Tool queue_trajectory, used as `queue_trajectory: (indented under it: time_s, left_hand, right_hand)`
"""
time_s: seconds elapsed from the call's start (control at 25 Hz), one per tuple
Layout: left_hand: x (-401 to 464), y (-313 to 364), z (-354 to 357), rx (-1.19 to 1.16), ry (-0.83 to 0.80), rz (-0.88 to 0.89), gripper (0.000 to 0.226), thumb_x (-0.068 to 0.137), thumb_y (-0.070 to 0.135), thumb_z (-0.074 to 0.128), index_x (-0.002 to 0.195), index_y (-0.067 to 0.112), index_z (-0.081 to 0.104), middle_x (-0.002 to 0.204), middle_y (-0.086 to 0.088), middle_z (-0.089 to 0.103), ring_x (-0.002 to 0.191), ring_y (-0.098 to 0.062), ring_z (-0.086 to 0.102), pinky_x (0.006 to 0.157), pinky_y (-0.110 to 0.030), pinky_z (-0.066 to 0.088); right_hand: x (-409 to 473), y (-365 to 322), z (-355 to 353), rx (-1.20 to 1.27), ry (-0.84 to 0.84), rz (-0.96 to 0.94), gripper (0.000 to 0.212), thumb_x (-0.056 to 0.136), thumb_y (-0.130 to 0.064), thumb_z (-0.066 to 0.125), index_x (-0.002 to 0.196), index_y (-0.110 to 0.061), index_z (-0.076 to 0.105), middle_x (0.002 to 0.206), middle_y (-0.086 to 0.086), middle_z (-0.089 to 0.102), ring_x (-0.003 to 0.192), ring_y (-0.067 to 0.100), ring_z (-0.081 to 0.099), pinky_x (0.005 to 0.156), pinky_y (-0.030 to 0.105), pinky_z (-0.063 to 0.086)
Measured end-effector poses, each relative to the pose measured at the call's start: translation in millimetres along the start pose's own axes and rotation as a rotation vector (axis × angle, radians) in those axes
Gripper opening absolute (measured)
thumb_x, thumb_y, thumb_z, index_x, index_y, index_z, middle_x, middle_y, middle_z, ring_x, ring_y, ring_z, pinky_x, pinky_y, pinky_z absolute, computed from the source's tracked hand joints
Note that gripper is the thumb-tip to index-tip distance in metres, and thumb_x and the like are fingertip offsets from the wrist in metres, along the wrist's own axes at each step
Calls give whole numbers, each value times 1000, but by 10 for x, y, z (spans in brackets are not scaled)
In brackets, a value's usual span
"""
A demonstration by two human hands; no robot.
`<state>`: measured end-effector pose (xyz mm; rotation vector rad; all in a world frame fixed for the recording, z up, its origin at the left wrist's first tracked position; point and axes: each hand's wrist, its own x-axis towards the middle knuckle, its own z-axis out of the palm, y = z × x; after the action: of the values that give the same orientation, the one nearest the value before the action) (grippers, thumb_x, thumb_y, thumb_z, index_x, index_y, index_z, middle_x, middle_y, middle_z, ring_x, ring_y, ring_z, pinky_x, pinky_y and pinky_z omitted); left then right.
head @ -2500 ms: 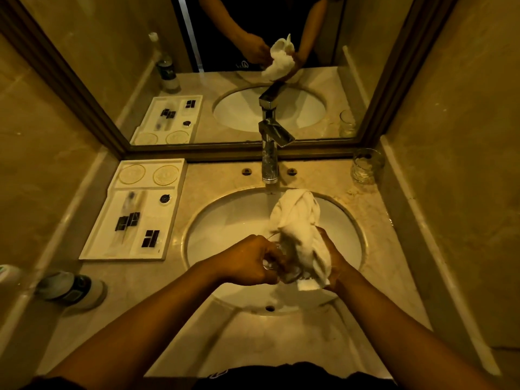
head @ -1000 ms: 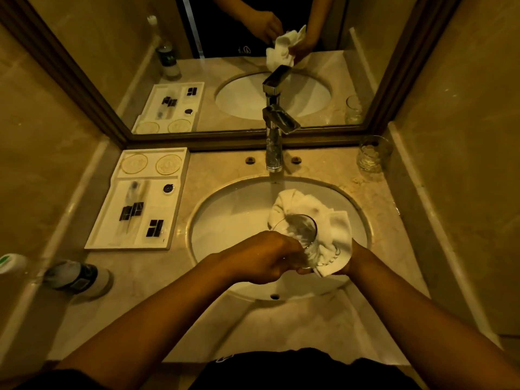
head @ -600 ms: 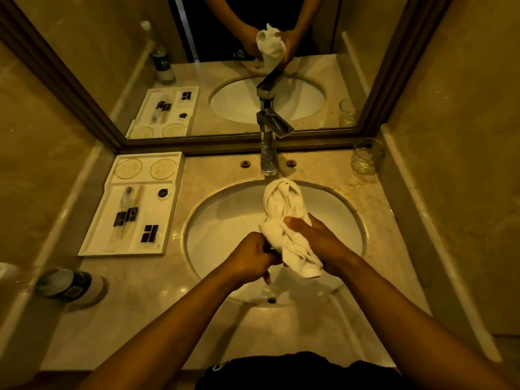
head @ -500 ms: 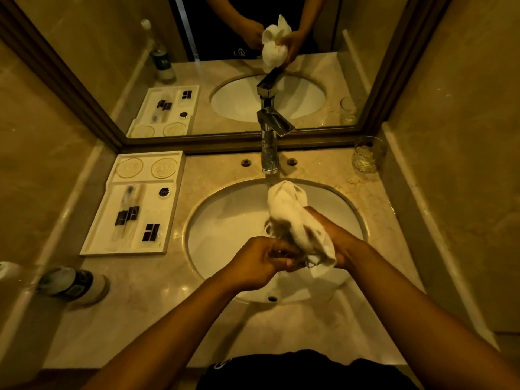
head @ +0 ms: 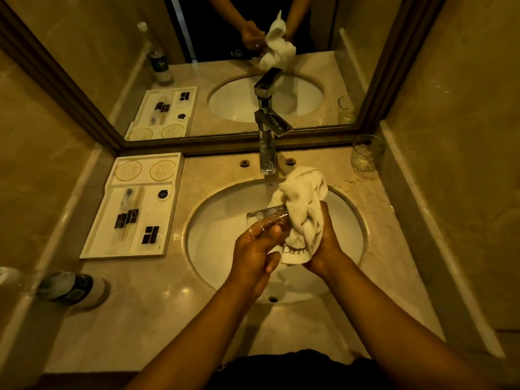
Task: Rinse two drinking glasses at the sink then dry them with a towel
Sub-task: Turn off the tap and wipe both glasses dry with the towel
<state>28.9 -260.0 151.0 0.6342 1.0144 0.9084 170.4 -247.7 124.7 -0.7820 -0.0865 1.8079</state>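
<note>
While the left hand (head: 254,254) grips a glass (head: 267,219) tilted over the sink (head: 213,220), the right hand (head: 323,246) clutches a towel (head: 304,204) pressed against it. A second glass (head: 365,153) stands by the mirror (head: 365,80), right of the tap (head: 267,142).

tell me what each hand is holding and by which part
The left hand grips the glass around its side wall. The right hand holds the bunched white towel against the glass.
</note>
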Motion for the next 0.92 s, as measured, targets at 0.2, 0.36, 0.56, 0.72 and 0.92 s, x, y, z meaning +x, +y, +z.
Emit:
queue_trajectory:
  time_s: [0.2,0.36,0.56,0.72,0.92]
  left_hand:
    - [82,-30,164,288,155,30,19,95,14,65,101,26,79,91,-1,79,78,-19,72,50,-23,48]
    - [114,48,57,276,-38,-10,24,92,5,66,111,15,77,98,-8,77,70,-20,52,43,-20,27]
    - [154,183,-90,39,-325,-228,28,87,1,64,112,5,74,111,-15,76,98,-26,74,35,-17,22]
    - [242,303,-207,-119,-268,-326,23,84,5,58,103,2,70,93,-14,75,77,-22,77,33,-15,19]
    - [260,145,-83,58,-24,-356,29,89,34,68,106,10,70,98,-12,70,86,-23,67,68,-33,52]
  right_hand:
    - [36,353,-110,-107,256,-200,57,85,-54,52,126,-16,64,117,13,71,111,34,65,99,50,49]
    - [-47,62,-50,17,101,-143,52,92,-53,48,100,-12,77,94,11,74,87,24,71,82,36,57]
    - [-163,-84,-130,35,-132,-270,60,99,-36,31,106,9,70,102,26,72,98,31,70,91,40,54]
    - [-277,-53,-270,-13,238,-147,53,106,-18,28,79,-21,73,68,-2,74,61,12,71,45,25,57]
    - [-202,-15,-187,-59,172,-215,48,67,-50,70,101,-16,78,98,8,74,88,25,69,77,37,57]
